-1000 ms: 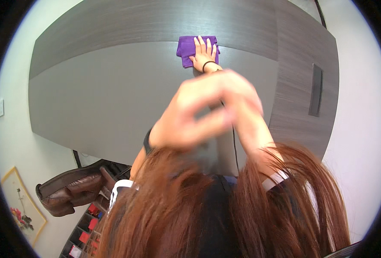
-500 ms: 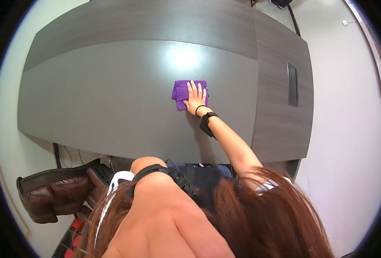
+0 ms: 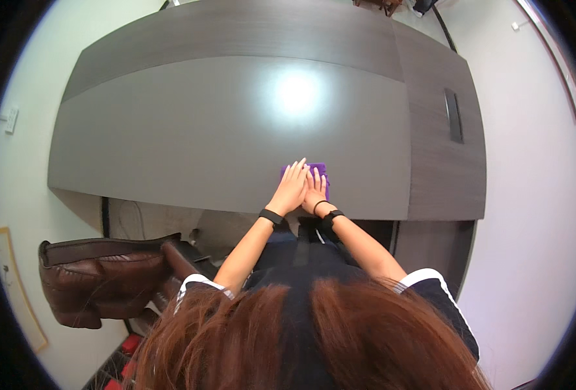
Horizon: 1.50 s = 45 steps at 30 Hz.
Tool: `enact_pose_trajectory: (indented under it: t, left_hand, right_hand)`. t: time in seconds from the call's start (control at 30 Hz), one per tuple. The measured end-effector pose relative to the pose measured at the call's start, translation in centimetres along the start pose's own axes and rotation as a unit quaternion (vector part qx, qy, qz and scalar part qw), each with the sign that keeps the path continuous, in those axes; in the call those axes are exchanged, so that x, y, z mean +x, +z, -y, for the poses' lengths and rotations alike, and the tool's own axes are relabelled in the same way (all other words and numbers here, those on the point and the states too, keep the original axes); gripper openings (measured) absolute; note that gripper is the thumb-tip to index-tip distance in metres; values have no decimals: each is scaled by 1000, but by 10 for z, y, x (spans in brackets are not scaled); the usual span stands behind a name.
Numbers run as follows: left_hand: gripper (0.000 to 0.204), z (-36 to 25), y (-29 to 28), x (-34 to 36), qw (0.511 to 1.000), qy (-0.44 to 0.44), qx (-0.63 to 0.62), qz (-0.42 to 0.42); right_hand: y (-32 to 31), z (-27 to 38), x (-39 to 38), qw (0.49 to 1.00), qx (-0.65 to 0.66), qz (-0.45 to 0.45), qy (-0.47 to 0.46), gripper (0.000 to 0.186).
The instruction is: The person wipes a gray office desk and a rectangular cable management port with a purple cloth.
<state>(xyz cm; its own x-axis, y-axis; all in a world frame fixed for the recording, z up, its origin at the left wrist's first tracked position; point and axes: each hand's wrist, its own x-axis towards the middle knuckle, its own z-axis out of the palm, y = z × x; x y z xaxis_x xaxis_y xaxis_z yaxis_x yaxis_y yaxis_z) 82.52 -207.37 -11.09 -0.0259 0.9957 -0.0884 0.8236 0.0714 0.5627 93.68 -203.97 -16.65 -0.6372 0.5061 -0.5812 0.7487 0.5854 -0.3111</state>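
A folded purple cloth [image 3: 320, 168] lies on the table near its front edge, mostly covered by my hands. My right hand [image 3: 315, 192] rests flat on it, fingers stretched forward and slightly apart. Beside it, my left hand [image 3: 290, 188] lies over the cloth's left part with fingers straight and its fingertips close against the right hand. Whether the left hand overlaps the right thumb cannot be made out. Neither hand grips the cloth; both are open. Dark bands circle both wrists.
The large grey table [image 3: 190, 130] has a dark wood-grain border and a black inset panel [image 3: 453, 116] at its right end. A brown leather chair [image 3: 106, 279] stands at the near left. White walls flank the table.
My left hand has come down from close in front of the camera to the cloth. The right hand and cloth have moved nearer to me, toward the table's front edge.
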Motion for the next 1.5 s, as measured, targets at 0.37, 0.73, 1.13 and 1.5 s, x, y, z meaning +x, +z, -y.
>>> enact_pose_trajectory:
  t: [0.37, 0.73, 1.13, 1.5]
  left_hand:
    - [72, 45, -14, 10, 998, 21, 33, 50]
    - [82, 140, 68, -134, 996, 36, 77, 2]
    - [78, 184, 80, -113, 984, -4, 138, 109]
    - [77, 231, 110, -72, 971, 77, 185, 132]
  right_hand:
    - [-35, 0, 17, 982, 86, -158, -59, 86]
    - [118, 81, 15, 983, 36, -169, -65, 88]
    - [137, 95, 55, 989, 66, -133, -2, 81]
    - [188, 83, 110, 959, 104, -258, 48, 81]
